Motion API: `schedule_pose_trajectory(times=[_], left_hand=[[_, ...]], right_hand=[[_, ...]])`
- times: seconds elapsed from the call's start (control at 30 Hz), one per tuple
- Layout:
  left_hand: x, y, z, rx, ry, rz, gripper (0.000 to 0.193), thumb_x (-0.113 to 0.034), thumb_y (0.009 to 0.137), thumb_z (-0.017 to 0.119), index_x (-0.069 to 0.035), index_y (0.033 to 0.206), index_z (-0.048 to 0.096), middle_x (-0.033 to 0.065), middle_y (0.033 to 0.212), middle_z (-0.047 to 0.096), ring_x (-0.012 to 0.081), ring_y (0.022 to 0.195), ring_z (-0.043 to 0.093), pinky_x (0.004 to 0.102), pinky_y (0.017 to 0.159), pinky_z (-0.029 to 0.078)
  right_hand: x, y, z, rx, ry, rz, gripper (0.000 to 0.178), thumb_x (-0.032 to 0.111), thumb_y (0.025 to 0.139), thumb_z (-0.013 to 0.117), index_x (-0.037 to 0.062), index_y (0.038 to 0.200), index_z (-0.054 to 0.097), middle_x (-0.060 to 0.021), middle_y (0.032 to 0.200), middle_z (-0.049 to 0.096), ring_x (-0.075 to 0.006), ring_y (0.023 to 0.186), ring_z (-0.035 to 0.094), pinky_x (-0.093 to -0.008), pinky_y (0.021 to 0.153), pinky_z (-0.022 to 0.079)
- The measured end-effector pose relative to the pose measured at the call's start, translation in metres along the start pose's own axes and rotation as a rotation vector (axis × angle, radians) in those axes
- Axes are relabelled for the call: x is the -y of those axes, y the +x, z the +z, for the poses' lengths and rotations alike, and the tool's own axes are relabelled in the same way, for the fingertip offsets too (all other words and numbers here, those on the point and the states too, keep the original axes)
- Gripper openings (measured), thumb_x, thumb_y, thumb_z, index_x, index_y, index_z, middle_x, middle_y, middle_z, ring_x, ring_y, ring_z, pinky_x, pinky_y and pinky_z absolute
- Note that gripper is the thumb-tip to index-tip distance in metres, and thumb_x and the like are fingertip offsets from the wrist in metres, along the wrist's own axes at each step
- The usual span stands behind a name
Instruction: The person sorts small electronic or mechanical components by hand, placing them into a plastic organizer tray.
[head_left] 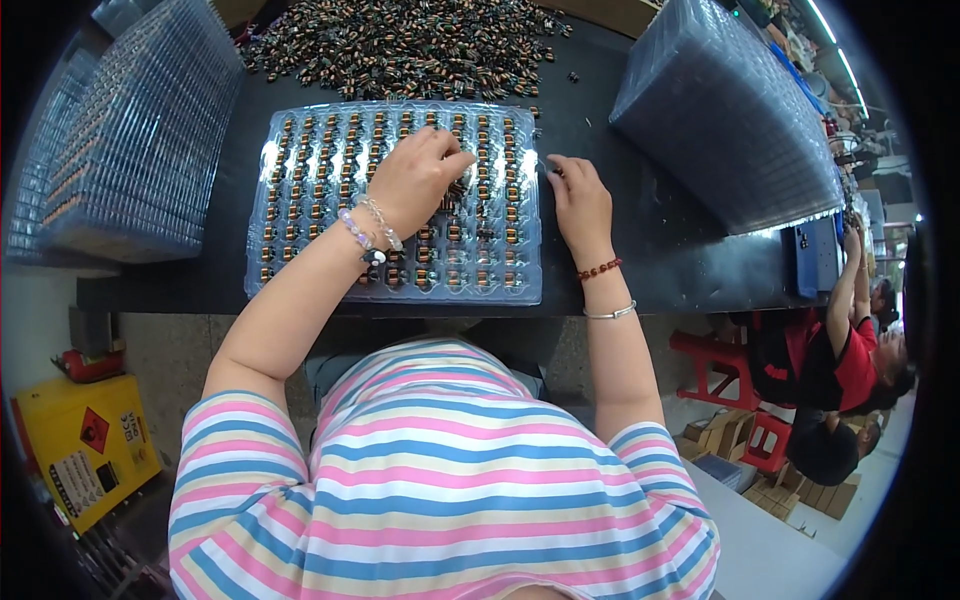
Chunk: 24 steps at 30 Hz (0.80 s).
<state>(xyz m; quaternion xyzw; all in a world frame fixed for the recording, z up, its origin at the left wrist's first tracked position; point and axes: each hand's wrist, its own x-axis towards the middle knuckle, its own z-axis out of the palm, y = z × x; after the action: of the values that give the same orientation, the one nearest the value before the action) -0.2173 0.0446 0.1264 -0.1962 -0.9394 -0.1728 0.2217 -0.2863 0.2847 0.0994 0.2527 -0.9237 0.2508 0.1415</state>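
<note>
A clear plastic tray lies on the black table in front of me, its rows of pockets largely filled with small copper-wound coils. Over the tray's right-centre is my left hand, palm down with the fingers curled closed. Dark and copper-coloured parts show just under its fingertips; whether they are in the grip or in the pockets is unclear. Just off the tray's right edge, my right hand has its thumb and index finger closed together, and anything between them is too small to make out.
Behind the tray spreads a large heap of loose coils. Tall stacks of clear trays stand at left and right. A co-worker in a red and black top is at far right, near red stools. A yellow box stands lower left.
</note>
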Motion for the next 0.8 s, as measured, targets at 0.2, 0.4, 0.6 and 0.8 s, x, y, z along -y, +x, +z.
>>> schedule_pose_trajectory(times=[0.2, 0.4, 0.6, 0.8], left_hand=[[-0.008, -0.008, -0.014, 0.042, -0.351, -0.245, 0.014, -0.009, 0.086, 0.060, -0.006, 0.099, 0.063, 0.0086, 0.089, 0.059, 0.0283, 0.082, 0.060, 0.0373, 0.073, 0.050], [-0.023, -0.017, -0.033, 0.121, -0.442, -0.230, 0.022, -0.001, 0.083, 0.062, -0.005, 0.104, 0.064, 0.0092, 0.095, 0.063, 0.0248, 0.084, 0.061, 0.0336, 0.073, 0.050], [-0.040, -0.032, -0.038, 0.196, -0.611, -0.091, 0.018, 0.002, 0.081, 0.062, -0.004, 0.098, 0.066, 0.0096, 0.098, 0.060, 0.0258, 0.089, 0.062, 0.0322, 0.076, 0.052], [-0.050, -0.048, -0.029, 0.201, -0.645, -0.116, 0.017, 0.001, 0.078, 0.066, -0.002, 0.095, 0.064, 0.0105, 0.099, 0.060, 0.0249, 0.088, 0.062, 0.0322, 0.076, 0.052]], right_hand=[[0.036, -0.023, -0.028, -0.052, 0.713, 0.207, 0.020, 0.008, 0.093, 0.056, 0.0005, 0.109, 0.064, -0.0061, 0.098, 0.063, -0.0104, 0.080, 0.063, -0.0218, 0.065, 0.051], [0.061, -0.048, -0.038, 0.127, 0.814, 0.242, 0.015, 0.005, 0.090, 0.060, -0.0020, 0.101, 0.067, -0.0073, 0.091, 0.069, -0.0106, 0.087, 0.065, -0.0230, 0.070, 0.052], [0.071, -0.062, -0.039, -0.006, 0.403, -0.138, 0.018, -0.001, 0.076, 0.067, 0.0037, 0.093, 0.069, -0.0084, 0.087, 0.069, -0.0251, 0.077, 0.063, -0.0320, 0.069, 0.050], [0.066, -0.069, -0.040, -0.004, 0.319, -0.239, 0.018, -0.002, 0.076, 0.065, 0.0032, 0.093, 0.067, -0.0089, 0.092, 0.069, -0.0249, 0.083, 0.064, -0.0340, 0.073, 0.051]])
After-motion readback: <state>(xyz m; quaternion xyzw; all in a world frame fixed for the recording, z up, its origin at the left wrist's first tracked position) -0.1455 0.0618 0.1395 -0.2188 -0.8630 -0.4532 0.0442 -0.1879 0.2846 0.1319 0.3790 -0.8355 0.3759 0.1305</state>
